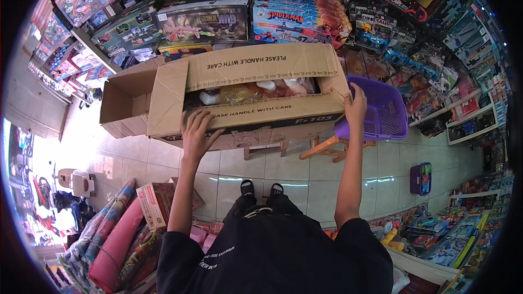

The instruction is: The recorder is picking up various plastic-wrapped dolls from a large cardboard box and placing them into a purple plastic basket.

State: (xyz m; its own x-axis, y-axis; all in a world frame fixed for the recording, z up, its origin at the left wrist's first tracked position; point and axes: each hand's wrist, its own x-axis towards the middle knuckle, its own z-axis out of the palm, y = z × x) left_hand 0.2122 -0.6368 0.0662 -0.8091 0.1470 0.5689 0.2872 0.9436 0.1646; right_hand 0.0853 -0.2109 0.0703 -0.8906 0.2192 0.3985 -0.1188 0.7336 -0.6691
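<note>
A long brown cardboard box (261, 124) lies before me, its top flaps partly folded in over a central gap. Through the gap show plastic-wrapped items (241, 93), too covered to name. My left hand (199, 130) holds the near edge left of the middle, fingers over the top flap and thumb along the front side. At the right end, my right hand (356, 102) grips the box's corner. Behind that hand stands a purple plastic basket (384, 108) with slotted walls. An open cardboard carton (126, 102) adjoins the box's left end.
Wooden stools (322, 149) stand under the box and basket. Shelves of boxed toys (300, 16) rise beyond. Rolled mats (118, 249) and a carton (153, 206) are at lower left. A small purple bin (421, 178) sits on the tiled floor (286, 167) at right, near low toy displays (441, 232).
</note>
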